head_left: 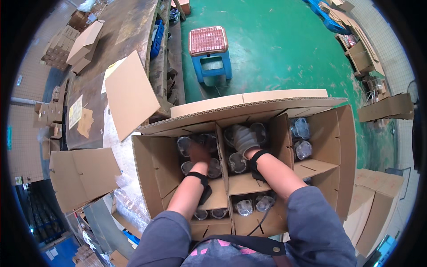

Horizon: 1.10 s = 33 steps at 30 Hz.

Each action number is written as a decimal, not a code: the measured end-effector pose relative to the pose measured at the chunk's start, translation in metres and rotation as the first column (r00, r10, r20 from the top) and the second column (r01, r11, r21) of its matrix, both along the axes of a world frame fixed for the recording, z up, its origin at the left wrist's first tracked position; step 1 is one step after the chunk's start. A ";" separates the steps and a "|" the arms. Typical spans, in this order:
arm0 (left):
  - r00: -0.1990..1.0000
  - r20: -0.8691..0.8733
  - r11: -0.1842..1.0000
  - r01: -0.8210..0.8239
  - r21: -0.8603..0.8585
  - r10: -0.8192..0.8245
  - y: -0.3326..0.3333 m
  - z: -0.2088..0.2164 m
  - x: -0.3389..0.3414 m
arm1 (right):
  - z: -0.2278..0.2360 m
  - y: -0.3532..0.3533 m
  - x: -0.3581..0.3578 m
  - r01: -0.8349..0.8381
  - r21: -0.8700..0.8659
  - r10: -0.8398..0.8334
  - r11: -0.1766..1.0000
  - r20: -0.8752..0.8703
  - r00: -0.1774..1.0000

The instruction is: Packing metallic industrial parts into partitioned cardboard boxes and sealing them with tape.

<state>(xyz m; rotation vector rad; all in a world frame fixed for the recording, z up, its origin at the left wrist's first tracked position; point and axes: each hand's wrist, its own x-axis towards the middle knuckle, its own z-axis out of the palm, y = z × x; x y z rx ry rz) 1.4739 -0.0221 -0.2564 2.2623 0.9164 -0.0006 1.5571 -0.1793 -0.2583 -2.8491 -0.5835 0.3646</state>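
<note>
A large open cardboard box point(162, 169) stands in front of me, split by cardboard dividers point(221, 153) into compartments. Inside sit several round, clear-plastic-wrapped things point(304, 150); their exact kind does not show. My left hand point(198, 153), bare, reaches down into the far left compartment among wrapped round pieces point(214, 167). In shadow there, its fingers are hidden. My right hand point(244, 139), in a pale grey glove, is down in the far middle compartment beside another wrapped piece point(237, 163). Its fingertips are out of sight, so any hold cannot be made out. Black straps circle both wrists.
A long worktable point(118, 38) runs along the left, carrying a flat cardboard sheet point(131, 95). Bubble wrap point(132, 204) bunches left of the box. A blue stool point(209, 51) stands beyond on the green floor. Closed cartons point(378, 204) sit at the right.
</note>
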 end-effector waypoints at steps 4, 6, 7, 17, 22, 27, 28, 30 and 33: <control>0.979 -0.161 0.988 -0.108 0.107 0.124 0.010 -0.009 -0.011 | 0.020 -0.003 -0.008 -0.010 0.056 0.007 0.998 0.041 0.999; 0.999 -0.013 0.999 -0.048 0.007 0.048 0.022 -0.012 -0.019 | 0.016 -0.014 -0.009 0.319 -0.024 -0.316 0.947 0.088 0.945; 0.993 0.120 0.999 0.010 -0.045 -0.004 0.036 -0.009 -0.023 | 0.013 -0.019 -0.004 0.315 -0.027 -0.312 0.949 0.090 0.946; 0.985 -0.014 0.979 0.174 0.106 -0.174 0.035 -0.006 -0.028 | 0.007 -0.034 0.007 0.445 0.092 -0.448 0.891 0.016 0.894; 0.914 -0.402 0.731 -0.232 -0.642 -0.062 0.050 0.049 -0.033 | 0.068 -0.038 -0.028 0.456 0.056 -0.320 0.888 -0.637 0.702; 0.887 -0.443 0.409 -0.359 -0.839 -0.132 0.026 0.030 -0.053 | 0.027 -0.041 -0.032 0.225 -0.014 -0.140 0.974 -0.818 0.558; 0.889 -0.440 0.387 -0.362 -0.848 -0.131 0.036 0.015 -0.069 | 0.033 -0.023 -0.036 0.077 -0.005 -0.051 0.997 -0.785 0.617; 0.885 -0.446 0.361 -0.376 -0.853 -0.131 0.041 0.000 -0.091 | 0.047 0.001 -0.044 -0.028 -0.088 -0.046 0.996 -0.732 0.680; 0.980 -0.181 0.845 -0.160 -0.510 0.076 0.002 0.010 -0.100 | 0.036 0.004 -0.054 -0.015 -0.198 -0.100 0.980 -0.556 0.825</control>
